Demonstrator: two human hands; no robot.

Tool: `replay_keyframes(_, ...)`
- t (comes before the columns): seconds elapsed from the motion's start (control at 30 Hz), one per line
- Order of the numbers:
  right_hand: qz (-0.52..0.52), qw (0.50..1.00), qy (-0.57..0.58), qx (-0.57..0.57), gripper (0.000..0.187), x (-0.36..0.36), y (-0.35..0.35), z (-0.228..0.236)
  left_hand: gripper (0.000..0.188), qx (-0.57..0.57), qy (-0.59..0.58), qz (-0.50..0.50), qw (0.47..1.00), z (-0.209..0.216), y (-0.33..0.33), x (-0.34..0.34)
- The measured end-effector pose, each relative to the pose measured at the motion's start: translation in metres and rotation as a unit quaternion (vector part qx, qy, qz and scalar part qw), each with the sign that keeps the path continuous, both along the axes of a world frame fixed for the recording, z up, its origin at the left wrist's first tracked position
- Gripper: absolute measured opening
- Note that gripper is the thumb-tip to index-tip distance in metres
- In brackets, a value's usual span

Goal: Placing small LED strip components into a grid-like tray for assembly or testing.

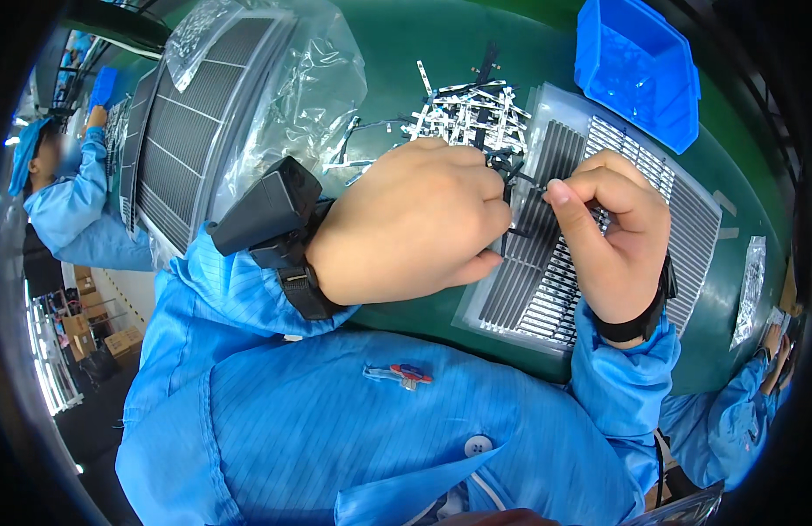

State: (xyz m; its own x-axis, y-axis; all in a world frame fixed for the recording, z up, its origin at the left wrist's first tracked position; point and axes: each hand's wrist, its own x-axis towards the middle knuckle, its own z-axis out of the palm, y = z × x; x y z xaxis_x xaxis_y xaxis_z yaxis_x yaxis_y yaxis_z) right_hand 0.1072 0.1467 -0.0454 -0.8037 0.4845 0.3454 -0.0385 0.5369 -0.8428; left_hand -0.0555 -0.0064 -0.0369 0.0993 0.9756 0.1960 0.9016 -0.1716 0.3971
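My left hand [414, 230] is curled closed, its back turned up, over the left edge of a clear plastic tray [465, 317]. Thin black strips [516, 231] stick out beyond its knuckles; how the fingers grip them is hidden. Thumb and forefinger of my right hand [612, 232] pinch the end of a thin black strip [530, 181] above the same tray. Rows of dark strips [559, 151] and small white-and-black strips [550, 294] lie in the tray. Just beyond my left hand is a loose pile of black-and-white strips [471, 118].
A blue bin [638, 74] stands at the far right. Stacked trays of dark strips [200, 96] and a clear plastic bag [322, 79] are at the left on the green table [397, 316]. A flat clear bag [750, 294] lies right. Co-workers [73, 197] sit at both sides.
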Motion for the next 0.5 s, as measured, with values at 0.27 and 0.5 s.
replay_keyframes(0.27,-0.002,0.998,-0.022,-0.057,0.012,-0.0007,0.0019,-0.0026,0.02,0.024,0.045,0.004,0.999,0.0012,0.0,0.0028)
replay_keyframes(0.5,0.003,0.998,-0.027,-0.054,0.012,-0.0001,0.0012,-0.0009,0.029,0.016,0.049,0.019,0.999,0.0081,-0.0026,0.0099)
